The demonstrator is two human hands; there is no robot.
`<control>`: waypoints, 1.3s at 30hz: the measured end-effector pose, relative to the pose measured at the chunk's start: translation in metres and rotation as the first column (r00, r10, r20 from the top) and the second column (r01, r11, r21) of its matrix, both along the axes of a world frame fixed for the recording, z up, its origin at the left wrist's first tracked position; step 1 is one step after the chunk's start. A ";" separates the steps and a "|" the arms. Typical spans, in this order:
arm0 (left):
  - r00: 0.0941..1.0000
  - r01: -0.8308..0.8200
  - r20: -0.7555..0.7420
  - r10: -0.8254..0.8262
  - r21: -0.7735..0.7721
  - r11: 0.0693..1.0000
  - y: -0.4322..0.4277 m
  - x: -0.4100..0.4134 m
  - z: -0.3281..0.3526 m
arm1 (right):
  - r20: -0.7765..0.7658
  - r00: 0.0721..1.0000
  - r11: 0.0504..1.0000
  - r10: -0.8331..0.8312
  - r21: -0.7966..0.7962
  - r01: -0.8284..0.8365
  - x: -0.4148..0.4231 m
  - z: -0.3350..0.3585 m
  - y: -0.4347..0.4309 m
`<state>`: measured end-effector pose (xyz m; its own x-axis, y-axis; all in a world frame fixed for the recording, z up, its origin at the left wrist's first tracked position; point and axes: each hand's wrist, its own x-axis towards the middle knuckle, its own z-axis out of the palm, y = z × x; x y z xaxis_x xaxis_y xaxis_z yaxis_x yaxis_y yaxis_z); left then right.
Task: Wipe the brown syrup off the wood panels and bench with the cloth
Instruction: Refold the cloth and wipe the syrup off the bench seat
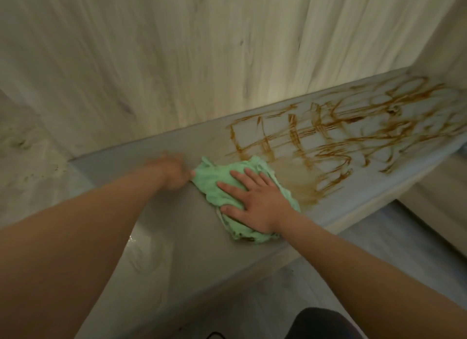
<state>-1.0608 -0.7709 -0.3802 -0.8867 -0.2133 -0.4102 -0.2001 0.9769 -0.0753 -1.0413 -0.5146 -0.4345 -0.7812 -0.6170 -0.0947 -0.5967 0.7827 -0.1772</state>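
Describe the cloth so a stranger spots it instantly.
Find the pale bench below the wood-grain panels. Just left of its brown syrup scribbles, the right hand presses a crumpled cloth flat. It is the only mint-green thing there.

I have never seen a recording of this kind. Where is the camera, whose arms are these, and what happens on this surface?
There is no machine here: a person works with bare hands. The one picture comes from a camera worn on the person's head, looking forward and down, so both arms enter from below. The right hand lies flat, fingers spread, pressing a green cloth on the pale bench. The left hand is at the cloth's left edge; it is blurred, so I cannot tell whether it grips. Right of the cloth, brown syrup lies in lines and loops on the bench, with a paler smear beside the cloth. Wood panels rise behind.
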 end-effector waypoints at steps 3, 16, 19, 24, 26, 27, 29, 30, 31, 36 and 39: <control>0.996 0.015 0.090 -0.013 -0.024 1.000 -0.005 -0.010 -0.012 | -0.010 0.991 0.990 -0.134 0.040 0.134 -0.041 0.000 0.022; 0.985 0.031 0.171 -0.027 -0.023 0.999 -0.004 -0.029 -0.021 | -0.007 0.989 0.989 -0.150 0.004 0.150 -0.158 0.002 -0.075; 0.983 0.027 0.183 -0.025 -0.010 1.000 -0.002 -0.031 -0.023 | -0.041 0.961 0.960 -0.275 0.046 0.276 -0.212 -0.001 -0.049; 0.985 0.011 0.170 -0.012 0.008 1.000 0.004 -0.035 -0.026 | -0.016 0.741 0.741 -0.671 0.018 0.671 -0.275 0.003 -0.030; 0.985 0.000 0.171 -0.003 0.015 1.000 0.004 -0.036 -0.026 | 0.011 0.726 0.726 -0.688 0.031 0.687 -0.274 0.002 -0.051; 0.984 -0.002 0.179 -0.001 0.019 1.000 0.004 -0.035 -0.026 | 0.017 0.744 0.744 -0.668 0.041 0.667 -0.268 0.001 -0.063; 0.984 0.001 0.180 -0.005 0.022 1.000 0.003 -0.034 -0.025 | 0.005 0.827 0.826 -0.563 0.051 0.562 -0.247 -0.002 -0.086; 0.985 0.005 0.174 -0.009 0.025 1.000 0.002 -0.034 -0.025 | -0.001 0.876 0.875 -0.482 0.051 0.481 -0.231 -0.004 -0.095; 0.987 0.009 0.162 -0.013 0.026 1.000 0.002 -0.033 -0.025 | -0.002 0.921 0.920 -0.390 0.046 0.390 -0.212 -0.005 -0.098; 0.992 0.011 0.126 -0.012 0.008 1.000 -0.002 -0.031 -0.028 | -0.027 1.000 1.000 0.012 0.003 -0.012 -0.127 -0.005 -0.058; 0.994 0.002 0.109 0.000 -0.014 1.000 -0.005 -0.030 -0.030 | -0.029 0.988 0.987 -0.153 0.043 0.154 -0.135 -0.002 0.021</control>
<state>-1.0909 -0.7758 -0.4098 -0.8370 -0.2188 -0.5015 -0.1889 0.9758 -0.1105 -1.1766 -0.4934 -0.4367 -0.8689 -0.4851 -0.0979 -0.4727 0.8721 -0.1260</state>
